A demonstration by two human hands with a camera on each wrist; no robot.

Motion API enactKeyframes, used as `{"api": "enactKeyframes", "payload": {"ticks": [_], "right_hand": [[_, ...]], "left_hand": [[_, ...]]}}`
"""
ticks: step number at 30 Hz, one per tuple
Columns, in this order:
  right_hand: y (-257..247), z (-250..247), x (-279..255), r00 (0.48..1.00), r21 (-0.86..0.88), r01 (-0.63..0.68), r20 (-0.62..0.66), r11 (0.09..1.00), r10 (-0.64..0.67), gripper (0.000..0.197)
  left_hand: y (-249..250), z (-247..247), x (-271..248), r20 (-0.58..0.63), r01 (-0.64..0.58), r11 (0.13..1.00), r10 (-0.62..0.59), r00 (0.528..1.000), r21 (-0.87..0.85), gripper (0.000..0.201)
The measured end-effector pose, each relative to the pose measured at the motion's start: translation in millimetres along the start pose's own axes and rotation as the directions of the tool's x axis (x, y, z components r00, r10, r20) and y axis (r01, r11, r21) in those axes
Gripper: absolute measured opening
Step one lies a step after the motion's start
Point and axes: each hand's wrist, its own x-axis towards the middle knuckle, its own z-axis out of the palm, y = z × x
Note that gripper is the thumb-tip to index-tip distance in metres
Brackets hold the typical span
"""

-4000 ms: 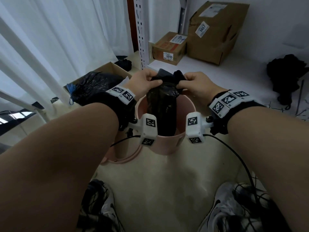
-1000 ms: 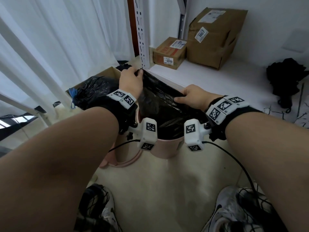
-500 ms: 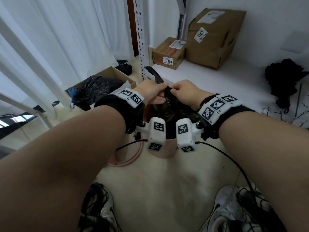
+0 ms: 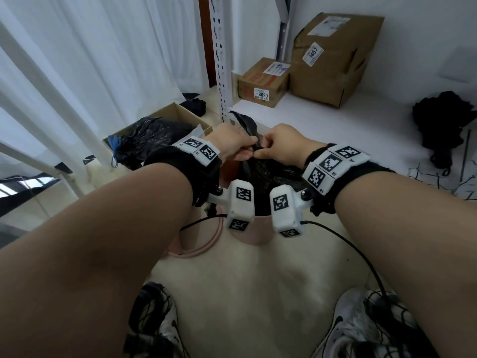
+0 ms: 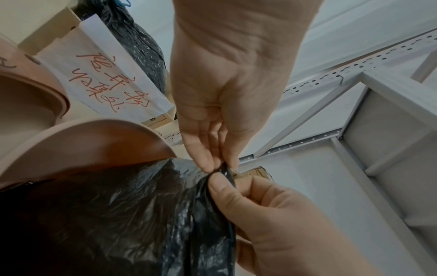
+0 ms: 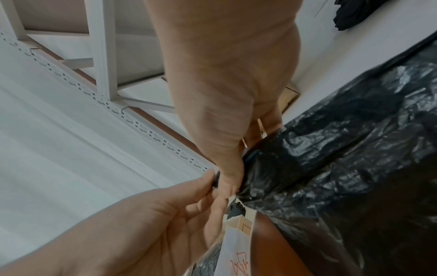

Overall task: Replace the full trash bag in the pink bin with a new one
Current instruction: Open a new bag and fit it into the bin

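The pink bin (image 4: 251,232) stands on the floor between my forearms, with a new black bag (image 4: 268,174) crumpled inside it. Both hands meet over the bin's far side. My left hand (image 4: 245,154) pinches a gathered edge of the bag (image 5: 227,173) between thumb and fingers. My right hand (image 4: 263,151) pinches the same edge right beside it, its thumb (image 5: 218,184) on the plastic. In the right wrist view the bag (image 6: 331,149) spreads wide below both hands. The full black trash bag (image 4: 152,136) sits in a cardboard box (image 4: 180,112) to the left.
A pink ring (image 4: 204,248) lies on the floor against the bin's left side. A white shelf post (image 4: 219,60) and a low shelf with two cardboard boxes (image 4: 263,82) stand behind. Black cloth (image 4: 444,120) lies right, curtains left, my shoes below.
A second ago my hands were apart, holding the bag stretched wide over the bin. They have come together and now pinch one gathered edge above its far side.
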Motion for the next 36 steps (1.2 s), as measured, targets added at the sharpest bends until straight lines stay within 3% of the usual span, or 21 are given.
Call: {"api": "enactKeyframes", "payload": {"ticks": [4, 8, 11, 15, 19, 21, 24, 26, 29, 31, 32, 34, 36], "right_hand": [[1.1, 1.6, -0.5, 0.999, 0.02, -0.028, 0.02, 0.999, 0.028, 0.037], [4.7, 2.7, -2.6, 0.995, 0.221, -0.084, -0.025, 0.972, 0.092, 0.041], [8.1, 4.0, -5.6, 0.98, 0.447, -0.091, -0.118, 0.89, 0.16, 0.044], [17.5, -0.5, -2.3, 0.929, 0.555, -0.014, -0.301, 0.832, 0.216, 0.036], [18.4, -6.9, -4.5, 0.961, 0.441, 0.077, -0.271, 0.894, 0.051, 0.036], [13.1, -8.1, -8.4, 0.981, 0.366, 0.071, -0.192, 0.928, 0.001, 0.043], [13.3, -9.0, -6.8, 0.989, 0.229, 0.037, -0.146, 0.973, -0.003, 0.055], [21.9, -9.6, -5.5, 0.995, 0.096, -0.013, -0.101, 0.995, 0.023, 0.049], [50.7, -4.5, -13.6, 0.974, -0.193, -0.224, -0.028, 0.955, 0.223, 0.03], [66.9, -1.4, -26.4, 0.933, -0.316, -0.346, -0.019, 0.883, 0.359, 0.024], [72.5, -0.9, -31.0, 0.917, -0.33, -0.384, -0.029, 0.862, 0.397, 0.022], [76.0, -2.9, -34.2, 0.896, -0.274, -0.439, -0.069, 0.855, 0.438, 0.021], [71.4, -6.7, -30.5, 0.896, -0.115, -0.441, -0.117, 0.89, 0.429, 0.025]], "left_hand": [[-5.2, 1.3, 3.7, -0.002, -0.04, 0.996, 0.04, 0.999, 0.086, 0.031], [-10.3, -0.4, 6.4, -0.003, -0.088, 0.996, 0.088, 0.996, -0.012, 0.03], [-13.8, -7.8, 7.6, 0.026, -0.156, 0.986, 0.157, 0.987, -0.066, 0.026], [-10.0, -15.5, 5.1, -0.014, -0.201, 0.976, 0.2, 0.98, -0.088, 0.026], [-8.0, -21.7, 8.4, -0.155, -0.296, 0.955, 0.295, 0.943, 0.016, 0.031], [-2.3, -22.2, 3.5, -0.088, -0.404, 0.875, 0.439, 0.894, 0.267, 0.026], [6.1, -24.9, -2.2, 0.104, -0.433, 0.605, 0.501, 0.859, 0.668, 0.036], [-1.3, -31.3, 0.4, 0.161, -0.346, 0.457, 0.395, 0.905, 0.819, 0.04], [-30.6, -51.2, 6.4, 0.077, -0.115, 0.305, 0.136, 0.988, 0.945, 0.028], [-42.7, -63.2, 3.0, 0.027, -0.025, 0.243, -0.004, 1.0, 0.97, 0.026], [-45.5, -67.9, 2.1, 0.008, -0.005, 0.215, -0.01, 1.0, 0.977, 0.026], [-47.5, -72.0, 3.3, 0.004, -0.021, 0.18, 0.092, 0.996, 0.983, 0.025], [-43.8, -70.5, 4.1, -0.046, -0.013, 0.241, 0.238, 0.97, 0.97, 0.027]]}}
